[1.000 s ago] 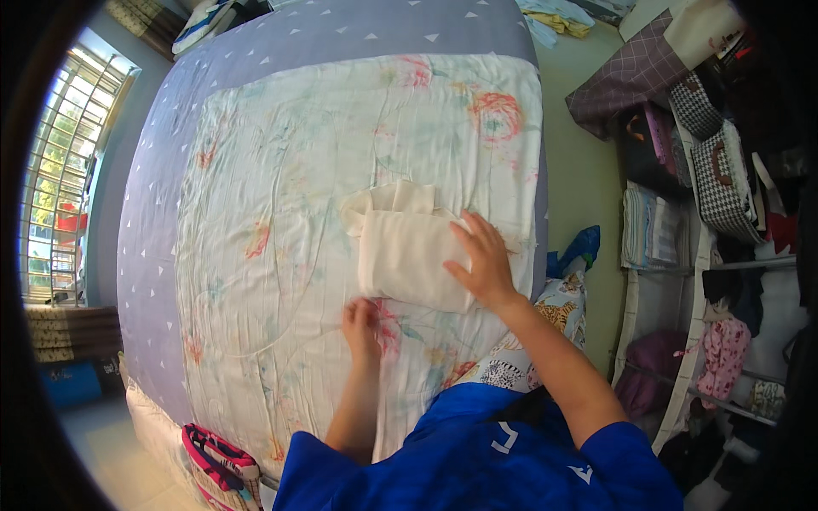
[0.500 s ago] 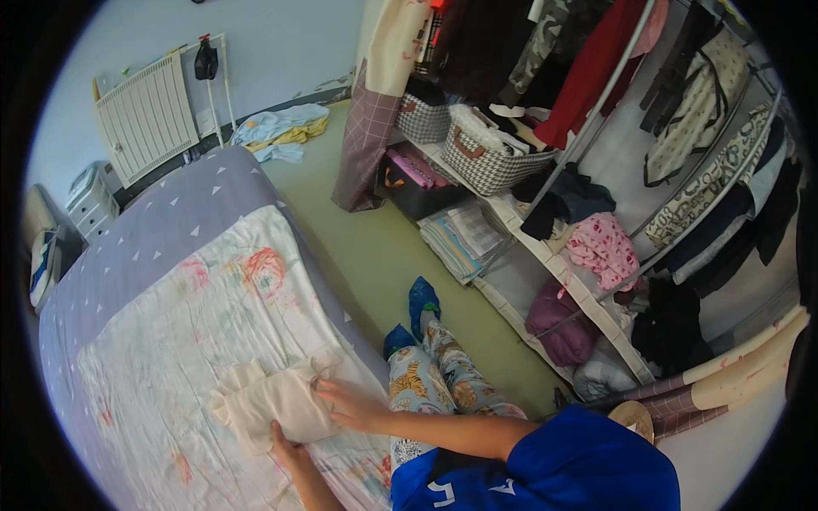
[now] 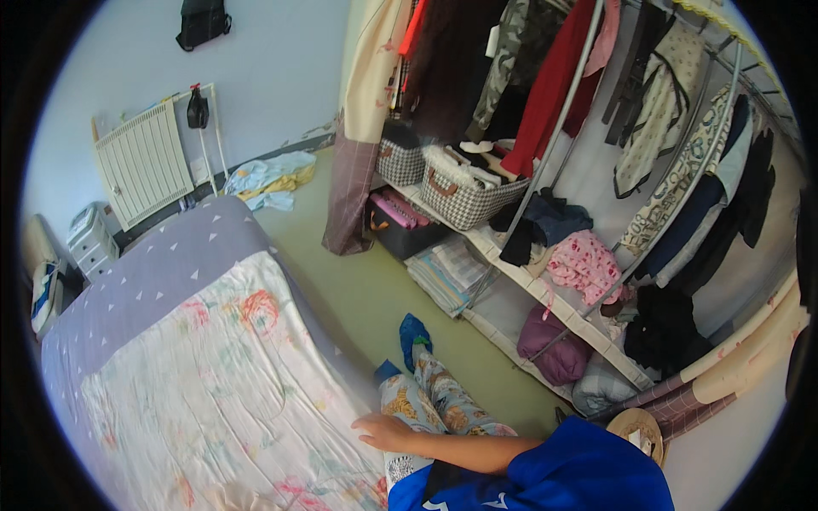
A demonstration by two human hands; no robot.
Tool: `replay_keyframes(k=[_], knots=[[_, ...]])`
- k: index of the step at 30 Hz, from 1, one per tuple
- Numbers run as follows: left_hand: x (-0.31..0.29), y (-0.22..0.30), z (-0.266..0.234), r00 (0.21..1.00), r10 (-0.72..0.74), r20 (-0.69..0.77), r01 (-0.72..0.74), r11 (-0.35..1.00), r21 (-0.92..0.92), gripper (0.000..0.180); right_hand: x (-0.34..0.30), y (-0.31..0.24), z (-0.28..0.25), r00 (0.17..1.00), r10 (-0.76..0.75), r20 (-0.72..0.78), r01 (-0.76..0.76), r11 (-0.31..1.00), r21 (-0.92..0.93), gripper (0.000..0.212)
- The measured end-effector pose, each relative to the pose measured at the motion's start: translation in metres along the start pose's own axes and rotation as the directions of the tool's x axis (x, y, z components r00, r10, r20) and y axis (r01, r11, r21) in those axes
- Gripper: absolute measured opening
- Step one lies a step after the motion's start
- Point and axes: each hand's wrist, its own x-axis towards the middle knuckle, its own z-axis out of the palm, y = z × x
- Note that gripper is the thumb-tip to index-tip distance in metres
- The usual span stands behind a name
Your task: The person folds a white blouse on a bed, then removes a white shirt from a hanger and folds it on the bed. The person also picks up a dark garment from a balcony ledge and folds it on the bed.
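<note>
My right hand (image 3: 383,433) reaches across from the blue sleeve to the near right edge of a white flowered sheet (image 3: 213,375) on the bed. Its fingers stretch out over the cloth, and nothing shows in them. A cream, ruffled piece of clothing (image 3: 237,497) lies on the sheet at the lower edge of the picture, mostly cut off. Out of the picture is my left hand, so whether it touches that clothing does not show.
Beyond the sheet the bed has a grey-purple cover (image 3: 170,264). To the right stands an open wardrobe with a houndstooth basket (image 3: 469,198), a pink garment (image 3: 584,266) and hanging clothes. Folded cloths (image 3: 447,277) sit low beside the green floor (image 3: 341,298). Clothes (image 3: 268,180) lie by the wall.
The cream clothing has moved from mid-sheet to the lower edge. My left hand has left the picture. My right hand has come off the clothing, and the view has tilted up.
</note>
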Motion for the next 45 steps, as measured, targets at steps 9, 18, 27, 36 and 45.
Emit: replay_keyframes(k=[9,18,27,36,45], knots=[[-0.103,0.133,0.044,0.947,-0.008,0.321,-0.226,0.695,0.682,0.057,-0.003,0.015,0.008,0.999,0.006,0.042,-0.002,0.995,-0.1,0.03],[-0.095,0.033,0.104,0.926,0.369,0.084,-0.311,0.618,0.722,0.051,-0.01,0.01,0.013,0.994,-0.014,0.112,0.017,0.999,-0.027,0.028],[-0.109,0.259,0.126,0.693,0.641,0.33,-0.458,0.745,-0.486,0.039,-0.027,0.034,0.006,0.981,-0.167,0.098,0.157,0.982,0.101,0.023],[-0.103,0.326,0.242,0.099,0.174,0.98,-0.705,0.707,-0.054,0.065,0.003,0.05,-0.013,0.928,-0.183,0.324,0.181,0.983,0.037,0.024],[-0.102,0.342,0.286,-0.429,-0.035,0.903,-0.614,0.744,-0.263,0.046,0.01,0.107,-0.04,0.992,-0.08,-0.095,0.118,0.848,0.517,0.017]])
